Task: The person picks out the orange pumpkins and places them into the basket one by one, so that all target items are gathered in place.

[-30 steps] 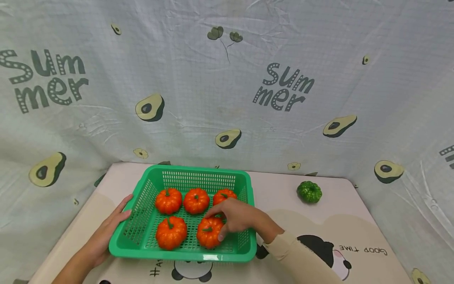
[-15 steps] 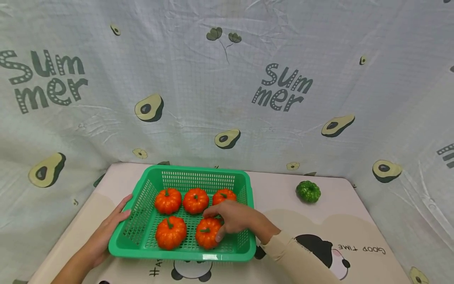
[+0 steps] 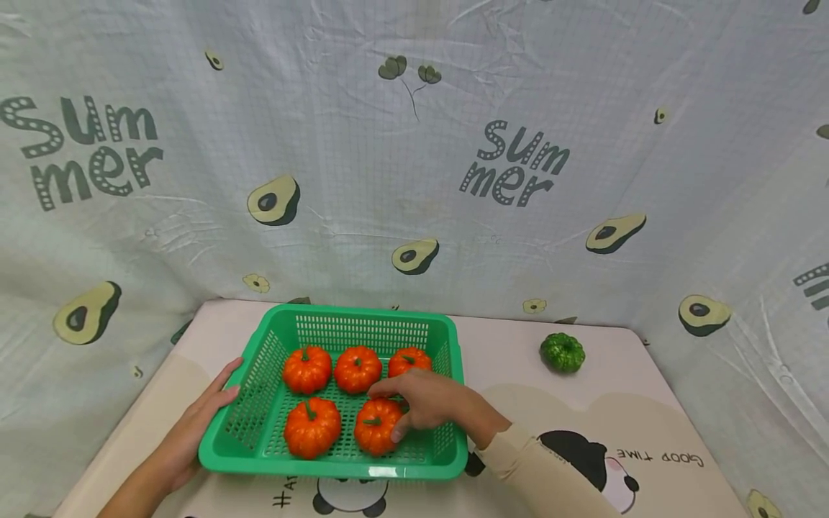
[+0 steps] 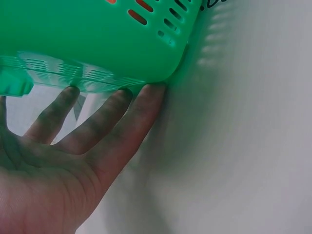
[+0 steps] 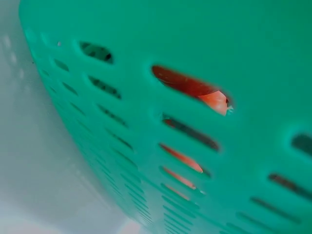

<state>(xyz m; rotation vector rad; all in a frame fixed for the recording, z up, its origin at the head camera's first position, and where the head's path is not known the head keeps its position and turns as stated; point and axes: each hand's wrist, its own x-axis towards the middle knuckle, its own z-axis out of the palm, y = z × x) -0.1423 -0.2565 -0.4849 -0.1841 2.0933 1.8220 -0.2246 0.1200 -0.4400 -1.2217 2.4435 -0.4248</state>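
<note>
A green plastic basket with slotted walls holds several small orange pumpkins, three at the back and two in front. My right hand reaches over the basket's right wall and grips the front right pumpkin, thumb on its near right side and fingers curled behind it. That pumpkin rests low, close over the basket floor. My left hand is at the left wall; in the left wrist view its extended fingers touch the basket from outside. In the right wrist view the slotted wall hides most of the right hand's hold.
A small green pumpkin lies on the table right of the basket. The pale tabletop bears panda prints and lettering. Behind it hangs a white sheet printed with avocados. The front left pumpkin sits beside the gripped one.
The front right pumpkin has shifted slightly left in the basket, with my right hand moving along with it. My left hand and the basket stay in place.
</note>
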